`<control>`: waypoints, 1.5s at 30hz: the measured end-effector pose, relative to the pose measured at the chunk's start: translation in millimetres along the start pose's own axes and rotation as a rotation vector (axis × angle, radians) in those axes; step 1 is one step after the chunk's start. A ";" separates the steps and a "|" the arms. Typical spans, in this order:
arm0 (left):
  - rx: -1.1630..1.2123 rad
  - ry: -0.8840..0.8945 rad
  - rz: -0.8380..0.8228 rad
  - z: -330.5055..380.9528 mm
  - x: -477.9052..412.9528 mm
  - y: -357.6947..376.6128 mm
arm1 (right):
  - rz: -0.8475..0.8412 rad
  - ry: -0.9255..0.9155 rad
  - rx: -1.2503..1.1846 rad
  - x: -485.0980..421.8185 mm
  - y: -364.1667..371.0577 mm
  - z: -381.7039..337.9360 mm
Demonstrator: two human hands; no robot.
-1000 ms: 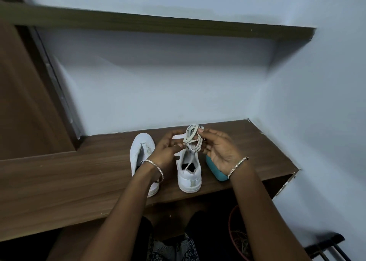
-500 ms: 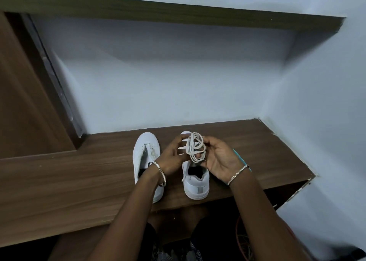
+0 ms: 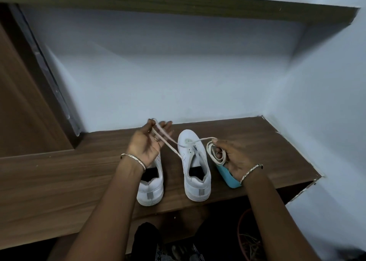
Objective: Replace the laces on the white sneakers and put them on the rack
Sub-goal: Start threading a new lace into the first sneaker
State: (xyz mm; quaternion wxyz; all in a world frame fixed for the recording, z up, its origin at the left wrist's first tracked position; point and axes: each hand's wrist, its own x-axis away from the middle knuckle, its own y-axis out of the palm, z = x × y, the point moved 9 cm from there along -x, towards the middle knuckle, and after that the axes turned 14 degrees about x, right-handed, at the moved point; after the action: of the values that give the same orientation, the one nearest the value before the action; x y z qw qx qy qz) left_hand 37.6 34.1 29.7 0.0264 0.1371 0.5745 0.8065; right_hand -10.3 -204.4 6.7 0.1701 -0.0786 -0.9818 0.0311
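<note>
Two white sneakers stand side by side on the wooden shelf (image 3: 59, 181), heels toward me. The left sneaker (image 3: 151, 189) is partly hidden under my left wrist. The right sneaker (image 3: 195, 161) has no lace in its eyelets. My left hand (image 3: 147, 142) is raised above the left sneaker and pinches one end of a white lace (image 3: 168, 145). The lace runs across the right sneaker's toe to a coil held in my right hand (image 3: 233, 157), just right of that shoe.
A teal flat object (image 3: 227, 176) lies on the shelf under my right hand. White walls close the back and right side. A wooden panel (image 3: 23, 112) stands at the left, and an upper shelf (image 3: 178, 3) runs overhead. A reddish basket (image 3: 249, 239) sits below right.
The coiled lace was held by both hands over the right sneaker. Now my left hand has pulled one end out to the left while my right hand moved right with the coil.
</note>
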 end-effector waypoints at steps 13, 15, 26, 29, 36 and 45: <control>-1.213 0.458 0.026 31.5 16.1 11.7 | 0.121 -0.089 -0.015 5.9 -26.4 -18.7; -1.423 0.462 -0.033 19.1 13.5 19.9 | 0.061 -0.169 0.021 9.3 -13.3 -32.0; -1.627 0.285 -0.451 -48.8 4.2 56.8 | -0.170 -0.308 0.376 26.4 42.9 -68.1; -1.437 0.175 -0.338 -45.7 1.9 44.3 | -0.190 -0.289 0.405 25.8 43.2 -72.3; -1.097 0.022 -0.480 -61.4 7.3 52.7 | -0.225 -0.259 0.503 19.3 51.5 -68.0; -1.312 0.188 -0.249 -22.3 -16.9 29.7 | -0.179 -0.229 0.512 1.7 22.7 -55.1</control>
State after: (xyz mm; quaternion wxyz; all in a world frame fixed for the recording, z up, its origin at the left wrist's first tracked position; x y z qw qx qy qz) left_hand 51.6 0.2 47.5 0.1466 -0.0455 -0.0230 0.9879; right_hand 10.0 -179.9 57.0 0.0747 0.0579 -0.9578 0.2716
